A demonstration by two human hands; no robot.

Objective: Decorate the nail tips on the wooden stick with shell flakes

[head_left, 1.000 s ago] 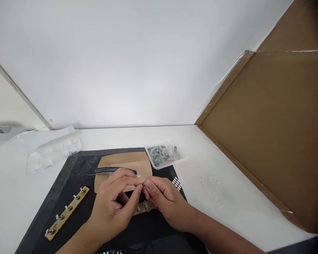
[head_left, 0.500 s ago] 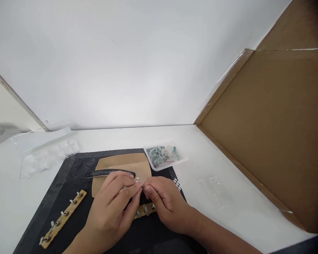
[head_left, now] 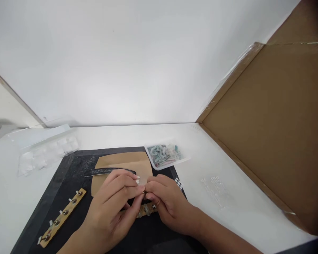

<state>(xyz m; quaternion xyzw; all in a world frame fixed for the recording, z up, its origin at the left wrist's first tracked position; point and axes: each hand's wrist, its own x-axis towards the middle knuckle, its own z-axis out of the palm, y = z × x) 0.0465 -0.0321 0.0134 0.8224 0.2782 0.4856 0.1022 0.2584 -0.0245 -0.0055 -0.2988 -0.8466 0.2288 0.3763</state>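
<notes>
My left hand point(head_left: 116, 208) and my right hand point(head_left: 169, 203) meet over the black mat, fingertips pinched together around a tiny dark, metallic-looking piece point(head_left: 144, 192). Fingers hide most of it, so its kind is unclear. Directly below them, partly covered, lies a short wooden strip point(head_left: 151, 209) with clear pieces along it. Beside my left hand's fingertips are small white tabs point(head_left: 137, 181) on a tan sheet point(head_left: 122, 158). A black nail file point(head_left: 103, 171) lies across that sheet, its right end partly behind my left fingers.
Left on the mat point(head_left: 76, 165) lies a wooden strip point(head_left: 62, 218) with several metal posts and white tabs. A white tray point(head_left: 172, 163) holds many teal and clear pieces. White stickers point(head_left: 179, 183), clear plastic packaging point(head_left: 47, 155) and a cardboard panel point(head_left: 267, 123) surround the mat.
Both hands stay together; the pinched fingertips have shifted slightly lower, and the right fingers have re-curled around the tiny piece. The camera view has shifted a little.
</notes>
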